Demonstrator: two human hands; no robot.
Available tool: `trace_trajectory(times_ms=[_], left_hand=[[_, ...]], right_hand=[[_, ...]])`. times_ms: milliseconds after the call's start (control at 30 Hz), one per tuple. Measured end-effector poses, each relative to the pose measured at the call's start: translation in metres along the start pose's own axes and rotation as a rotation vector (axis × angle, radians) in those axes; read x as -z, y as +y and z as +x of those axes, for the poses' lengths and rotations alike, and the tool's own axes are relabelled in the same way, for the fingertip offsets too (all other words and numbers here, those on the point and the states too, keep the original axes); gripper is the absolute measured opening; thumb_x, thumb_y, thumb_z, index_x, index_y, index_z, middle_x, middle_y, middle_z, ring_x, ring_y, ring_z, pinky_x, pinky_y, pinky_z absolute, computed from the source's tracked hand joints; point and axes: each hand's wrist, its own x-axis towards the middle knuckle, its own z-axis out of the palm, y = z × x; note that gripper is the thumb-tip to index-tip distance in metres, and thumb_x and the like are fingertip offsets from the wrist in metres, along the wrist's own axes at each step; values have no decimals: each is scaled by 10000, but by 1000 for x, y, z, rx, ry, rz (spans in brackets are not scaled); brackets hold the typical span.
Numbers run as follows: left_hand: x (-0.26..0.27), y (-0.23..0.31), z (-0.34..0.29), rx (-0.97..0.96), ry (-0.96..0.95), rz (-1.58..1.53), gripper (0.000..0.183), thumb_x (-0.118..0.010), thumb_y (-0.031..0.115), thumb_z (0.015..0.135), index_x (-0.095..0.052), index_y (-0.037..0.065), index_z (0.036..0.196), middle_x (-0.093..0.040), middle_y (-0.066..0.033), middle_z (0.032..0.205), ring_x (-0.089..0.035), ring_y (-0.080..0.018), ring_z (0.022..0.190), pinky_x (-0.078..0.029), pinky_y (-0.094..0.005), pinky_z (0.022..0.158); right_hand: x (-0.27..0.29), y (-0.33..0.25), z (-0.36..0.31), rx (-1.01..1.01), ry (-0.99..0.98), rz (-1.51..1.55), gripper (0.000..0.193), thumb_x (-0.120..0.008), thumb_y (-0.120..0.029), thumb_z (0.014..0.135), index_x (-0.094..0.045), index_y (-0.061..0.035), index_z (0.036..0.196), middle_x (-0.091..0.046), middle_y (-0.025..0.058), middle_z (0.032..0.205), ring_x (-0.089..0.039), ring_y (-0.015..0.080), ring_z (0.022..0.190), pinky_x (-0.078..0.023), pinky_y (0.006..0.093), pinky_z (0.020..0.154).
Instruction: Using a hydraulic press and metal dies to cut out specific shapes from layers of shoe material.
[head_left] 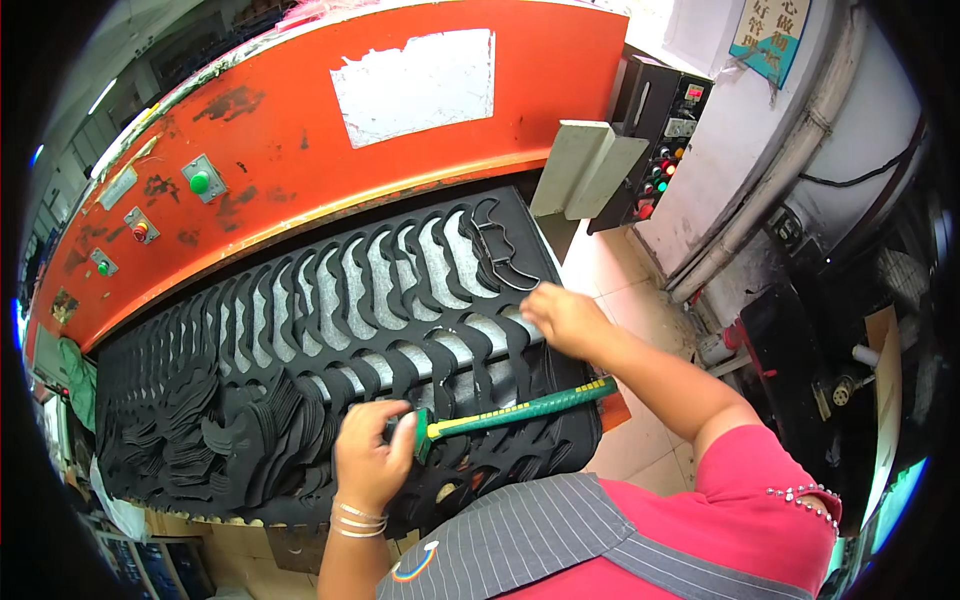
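Observation:
My left hand (372, 450) is closed round the head end of a green and yellow hammer (520, 410), whose handle points right across the near edge of the black sheet. My right hand (568, 318) is closed, with its fingertips at the lower end of a curved metal cutting die (490, 245). The die lies on the right end of a black foam-like sheet (340, 355), with rows of curved openings showing a grey surface beneath. Near the left hand, cut black curved pieces (270, 435) lie in loose stacks.
A large orange press beam (280, 130) with buttons spans the far side. At its right end are a grey metal bracket (590, 165) and a black control box (665, 150) with coloured buttons. A white pillar (740, 150) and pipe (760, 200) stand to the right.

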Motion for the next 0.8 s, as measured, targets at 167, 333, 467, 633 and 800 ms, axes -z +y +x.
trace_trajectory(times_ms=[167,333,467,633,800], left_hand=[[-46,-1,57,-254,-164,-98,103,-691,78,789,-644,44,874,-644,-104,828,-610,-302,796,-485,-367,724],[-119,-23,117,-397,-208,-91,115,-660,64,809,-645,39,920,-641,-118,883,-611,-310,864,-492,-390,772],[-172,-51,154,-474,-161,-76,146,-644,70,811,-661,48,955,-641,-95,917,-602,-305,910,-495,-379,824],[-196,-55,181,-382,-547,202,128,-654,150,791,-685,117,911,-626,-55,920,-564,-261,977,-485,-376,829],[-199,-65,203,-536,-671,111,66,-664,157,781,-664,102,817,-605,-73,848,-610,-298,867,-503,-394,755]], right_hand=[[-32,43,41,-86,-62,-145,158,-613,-245,856,-689,-109,885,-633,90,913,-648,285,874,-504,414,745],[-37,32,47,-186,-177,-357,173,-654,-306,815,-736,-159,859,-695,58,890,-677,244,861,-483,420,757],[-40,28,48,-257,-165,-240,190,-650,-302,820,-718,-129,861,-673,98,886,-670,286,837,-490,433,732],[-53,37,29,-288,-16,-107,173,-665,-230,823,-630,-66,779,-577,136,839,-607,346,811,-471,448,708],[-59,49,25,-117,145,-30,187,-658,-191,819,-585,-44,728,-527,145,767,-562,353,705,-450,455,659]])
